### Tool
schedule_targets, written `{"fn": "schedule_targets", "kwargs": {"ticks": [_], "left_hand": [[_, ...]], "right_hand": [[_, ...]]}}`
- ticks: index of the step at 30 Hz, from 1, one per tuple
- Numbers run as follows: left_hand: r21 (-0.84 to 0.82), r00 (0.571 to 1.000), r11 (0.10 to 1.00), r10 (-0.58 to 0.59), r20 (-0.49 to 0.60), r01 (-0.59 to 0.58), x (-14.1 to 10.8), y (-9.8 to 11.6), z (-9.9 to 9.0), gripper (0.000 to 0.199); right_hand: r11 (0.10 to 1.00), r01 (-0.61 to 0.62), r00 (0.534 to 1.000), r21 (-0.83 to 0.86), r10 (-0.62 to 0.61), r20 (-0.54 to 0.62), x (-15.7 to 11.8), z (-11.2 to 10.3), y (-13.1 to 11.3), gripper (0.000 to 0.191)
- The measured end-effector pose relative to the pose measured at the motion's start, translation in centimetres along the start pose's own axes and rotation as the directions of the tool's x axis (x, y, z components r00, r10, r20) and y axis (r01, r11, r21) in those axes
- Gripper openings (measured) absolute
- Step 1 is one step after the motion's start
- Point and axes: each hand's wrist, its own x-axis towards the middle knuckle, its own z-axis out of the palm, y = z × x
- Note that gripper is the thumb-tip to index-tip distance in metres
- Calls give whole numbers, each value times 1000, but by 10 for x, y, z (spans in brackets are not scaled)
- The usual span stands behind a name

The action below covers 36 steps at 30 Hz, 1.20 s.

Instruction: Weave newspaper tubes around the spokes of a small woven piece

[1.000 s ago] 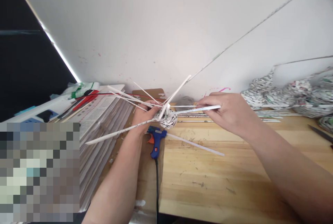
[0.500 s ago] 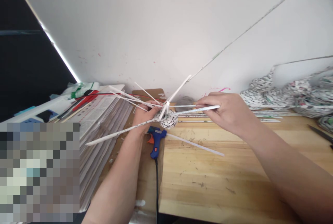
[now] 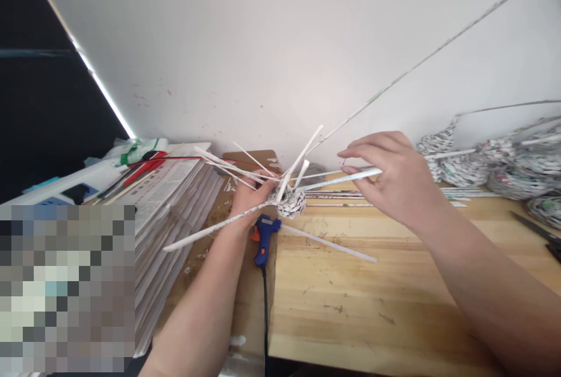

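Note:
My left hand [image 3: 256, 187] is closed on a small round woven piece [image 3: 291, 204] of rolled newspaper, held above the table. White paper tubes [image 3: 197, 231] stick out of it in several directions, and a long one [image 3: 412, 67] slants up to the right past the wall. My right hand [image 3: 390, 175] is to the right of the piece, thumb and fingers apart. One tube end [image 3: 368, 173] crosses between its thumb and fingers, and another passes behind the hand. Part of the weave is hidden by my left fingers.
A blue glue gun [image 3: 263, 242] with a glue stick lies below the piece, its cord running to the front. Stacked newspapers [image 3: 175, 207] stand at left. Woven paper pieces [image 3: 512, 172] and dark scissors [image 3: 532, 228] are at right; loose tubes lie along the wall.
My right hand has loosened its pinch on a paper tube, spread its fingers, and moved slightly right and up. The woven piece in my left hand has shifted a little right.

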Motion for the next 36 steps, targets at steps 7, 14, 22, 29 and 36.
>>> {"fn": "schedule_targets", "kwargs": {"ticks": [7,14,22,29,36], "left_hand": [[-8,996,997,79,-35,-79,-4,2,7,13],[-8,993,993,119,17,-119,-17,6,25,13],[151,985,981,96,144,-118,-38,6,49,13],[445,938,828,271,216,-342,-53,8,56,12],[490,908,777,253,333,-396,-61,7,60,9]], "right_hand": [[949,-315,943,26,316,-99,-22,-6,-12,9],[-140,-668,471,730,680,562,-52,5,-7,41],[172,-721,615,671,606,505,-70,41,-51,36],[224,-757,565,614,697,442,-81,57,-55,29],[-101,-700,429,707,733,528,-92,67,-58,37]]}}
